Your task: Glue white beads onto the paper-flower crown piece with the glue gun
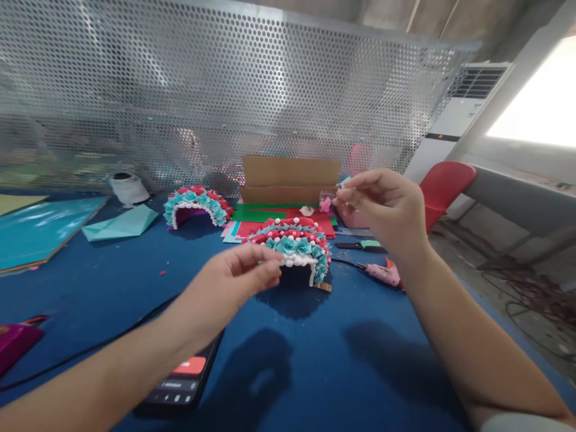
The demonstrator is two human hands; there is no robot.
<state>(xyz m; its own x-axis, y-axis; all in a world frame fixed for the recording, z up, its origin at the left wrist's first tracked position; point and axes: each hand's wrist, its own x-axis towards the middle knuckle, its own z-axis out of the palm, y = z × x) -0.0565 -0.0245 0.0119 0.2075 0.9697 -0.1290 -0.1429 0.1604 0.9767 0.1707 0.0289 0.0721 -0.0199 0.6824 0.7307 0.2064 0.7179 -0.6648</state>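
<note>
An arch-shaped craft piece (294, 246) stands upright on the blue table, covered in red and teal paper flowers with white beads along its front edge. My left hand (238, 276) is in front of its left side, thumb and fingertips closed in a pinch; anything between them is too small or hidden to make out. Raised above the table to the right, my right hand (387, 207) pinches a small pale blue paper piece (344, 182). A similar flowered arch (196, 206) stands farther back on the left. A brown cardboard scrap (323, 288) lies at the near arch's right foot.
Coloured paper sheets (258, 212) and a cardboard box (291, 174) are behind the near arch. A green-handled cutter (371, 244) and a pink glue gun (383, 273) lie right. A phone (182, 384) lies near front, with a cable beside it. Folded teal paper (120, 224) is left.
</note>
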